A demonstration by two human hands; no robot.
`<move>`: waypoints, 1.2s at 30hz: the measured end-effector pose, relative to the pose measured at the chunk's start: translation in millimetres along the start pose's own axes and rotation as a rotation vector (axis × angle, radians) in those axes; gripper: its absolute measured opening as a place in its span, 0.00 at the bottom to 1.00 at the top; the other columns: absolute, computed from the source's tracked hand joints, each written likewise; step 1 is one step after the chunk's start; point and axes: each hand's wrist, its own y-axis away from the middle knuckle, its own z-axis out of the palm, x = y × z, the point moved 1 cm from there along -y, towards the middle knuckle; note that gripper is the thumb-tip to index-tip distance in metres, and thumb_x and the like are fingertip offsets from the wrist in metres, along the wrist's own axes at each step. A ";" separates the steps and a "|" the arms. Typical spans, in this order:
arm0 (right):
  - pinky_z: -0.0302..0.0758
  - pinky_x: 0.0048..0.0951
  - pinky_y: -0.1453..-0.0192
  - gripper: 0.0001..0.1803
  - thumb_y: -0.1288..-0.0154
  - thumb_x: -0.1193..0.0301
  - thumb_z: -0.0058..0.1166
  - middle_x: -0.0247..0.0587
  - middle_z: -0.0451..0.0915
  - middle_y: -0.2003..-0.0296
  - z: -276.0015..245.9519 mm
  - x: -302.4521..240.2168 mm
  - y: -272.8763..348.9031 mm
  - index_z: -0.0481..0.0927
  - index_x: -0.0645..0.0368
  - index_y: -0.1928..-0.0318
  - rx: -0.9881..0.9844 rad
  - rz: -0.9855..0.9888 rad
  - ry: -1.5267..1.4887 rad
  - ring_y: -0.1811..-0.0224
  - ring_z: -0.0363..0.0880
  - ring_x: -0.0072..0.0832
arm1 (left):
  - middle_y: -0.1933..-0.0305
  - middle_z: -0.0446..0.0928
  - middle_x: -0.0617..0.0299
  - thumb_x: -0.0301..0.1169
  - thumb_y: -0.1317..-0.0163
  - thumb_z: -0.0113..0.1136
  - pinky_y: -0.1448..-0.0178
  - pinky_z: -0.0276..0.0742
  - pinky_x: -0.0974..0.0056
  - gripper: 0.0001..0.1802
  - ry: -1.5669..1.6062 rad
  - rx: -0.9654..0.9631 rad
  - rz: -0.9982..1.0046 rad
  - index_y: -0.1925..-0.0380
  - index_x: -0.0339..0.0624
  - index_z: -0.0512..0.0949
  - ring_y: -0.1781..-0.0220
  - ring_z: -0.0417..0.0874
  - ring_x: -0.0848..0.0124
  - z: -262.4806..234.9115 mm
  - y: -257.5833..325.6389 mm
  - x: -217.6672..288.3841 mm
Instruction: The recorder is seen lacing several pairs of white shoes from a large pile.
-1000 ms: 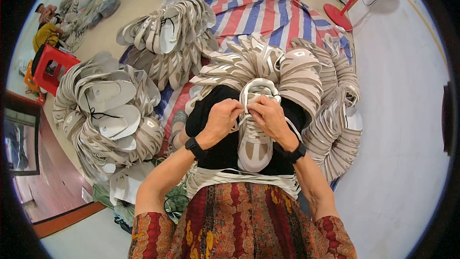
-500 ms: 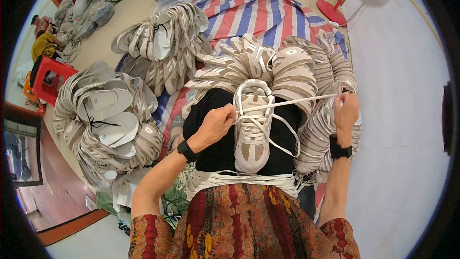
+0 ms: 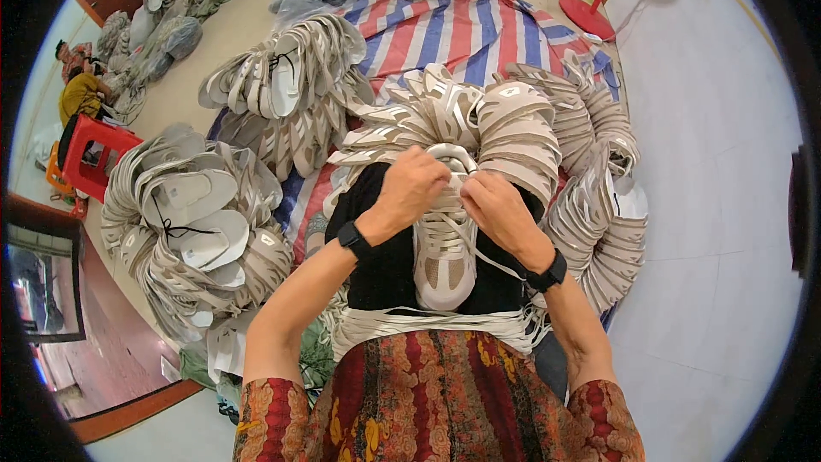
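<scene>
A beige and white sneaker (image 3: 445, 278) lies on the black cloth (image 3: 380, 269) over my lap, its toe toward me. White shoelace (image 3: 445, 235) crosses its front, and a loose length shows below my right wrist. At the upper eyelets my left hand (image 3: 416, 186) is closed, fingertips pinched at the left side of the opening. My right hand (image 3: 496, 207) pinches at the opposite side, close to the left. Both seem to grip the lace, though the fingers hide most of it. A bundle of white laces (image 3: 428, 327) lies across my waist.
Rows of beige shoe uppers (image 3: 522, 133) curve in front of my knees, with more stacked at right. Tied piles of uppers (image 3: 192, 214) stand at left, near a red stool (image 3: 90, 154). Striped sheeting (image 3: 457, 30) covers the floor ahead. Other people (image 3: 81, 90) sit far left.
My right hand has come in from the far right, where it held the lace stretched taut, to the shoe's opening. My left hand has moved up and inward to the upper eyelets.
</scene>
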 end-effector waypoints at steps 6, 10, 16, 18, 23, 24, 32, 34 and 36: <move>0.71 0.38 0.61 0.23 0.50 0.73 0.57 0.46 0.75 0.65 -8.3 24.6 10.5 0.71 0.56 0.50 -0.191 0.177 -0.310 0.62 0.75 0.44 | 0.76 0.70 0.64 0.27 0.59 0.63 0.59 0.64 0.59 0.05 -0.040 -0.241 0.077 0.78 0.46 0.78 0.65 0.70 0.63 22.4 -1.8 8.2; 0.70 0.38 0.62 0.21 0.52 0.73 0.59 0.45 0.73 0.67 -3.9 43.6 7.2 0.71 0.57 0.54 -0.222 0.089 -0.307 0.63 0.74 0.44 | 0.75 0.70 0.64 0.26 0.58 0.62 0.59 0.64 0.60 0.05 -0.013 -0.223 0.091 0.77 0.45 0.77 0.66 0.70 0.63 29.6 1.2 10.9; 0.69 0.38 0.64 0.20 0.58 0.66 0.63 0.41 0.72 0.69 -1.5 55.2 -0.9 0.70 0.56 0.64 -0.244 -0.054 -0.244 0.66 0.73 0.44 | 0.74 0.70 0.65 0.27 0.55 0.58 0.59 0.61 0.60 0.01 -0.006 -0.280 0.099 0.80 0.46 0.76 0.65 0.69 0.66 36.7 -2.1 16.0; 0.69 0.37 0.65 0.21 0.59 0.63 0.64 0.41 0.72 0.71 -2.3 55.8 -4.2 0.70 0.56 0.65 -0.301 -0.033 -0.230 0.67 0.73 0.43 | 0.74 0.70 0.65 0.28 0.55 0.57 0.59 0.61 0.61 0.01 -0.076 -0.360 0.135 0.79 0.45 0.76 0.65 0.69 0.66 36.4 -5.9 17.0; 0.70 0.35 0.66 0.19 0.56 0.63 0.63 0.43 0.74 0.75 -10.7 53.9 -3.6 0.73 0.58 0.67 -0.383 0.111 -0.378 0.70 0.74 0.39 | 0.75 0.68 0.60 0.28 0.55 0.54 0.60 0.62 0.61 0.02 -0.404 -0.344 0.306 0.80 0.43 0.72 0.65 0.69 0.65 4.1 -9.0 6.0; 0.70 0.34 0.66 0.17 0.55 0.63 0.62 0.44 0.75 0.76 -11.7 53.5 -2.4 0.74 0.59 0.67 -0.412 0.212 -0.428 0.71 0.75 0.38 | 0.75 0.68 0.59 0.28 0.56 0.54 0.61 0.63 0.60 0.03 -0.420 -0.283 0.248 0.81 0.43 0.71 0.66 0.69 0.64 -14.8 -4.2 -2.2; 0.70 0.31 0.69 0.12 0.50 0.66 0.56 0.48 0.77 0.77 -4.3 51.8 -11.0 0.76 0.63 0.70 -0.351 0.200 -0.532 0.76 0.75 0.36 | 0.73 0.72 0.57 0.30 0.49 0.56 0.61 0.66 0.55 0.04 -0.907 0.046 -0.454 0.77 0.44 0.73 0.66 0.72 0.57 -178.7 93.8 -99.9; 0.70 0.31 0.69 0.13 0.50 0.66 0.57 0.48 0.77 0.77 -2.5 51.6 -12.4 0.76 0.64 0.70 -0.347 0.199 -0.524 0.76 0.74 0.35 | 0.72 0.72 0.56 0.31 0.49 0.57 0.60 0.67 0.55 0.04 -0.958 0.102 -0.546 0.76 0.44 0.73 0.65 0.72 0.57 -189.5 123.4 -112.7; 0.70 0.30 0.69 0.13 0.49 0.66 0.57 0.48 0.77 0.78 -2.2 50.3 -11.9 0.76 0.63 0.69 -0.360 0.260 -0.490 0.77 0.74 0.33 | 0.71 0.73 0.56 0.31 0.50 0.58 0.60 0.67 0.55 0.05 -0.998 0.131 -0.665 0.75 0.43 0.74 0.64 0.72 0.56 -186.4 149.0 -118.7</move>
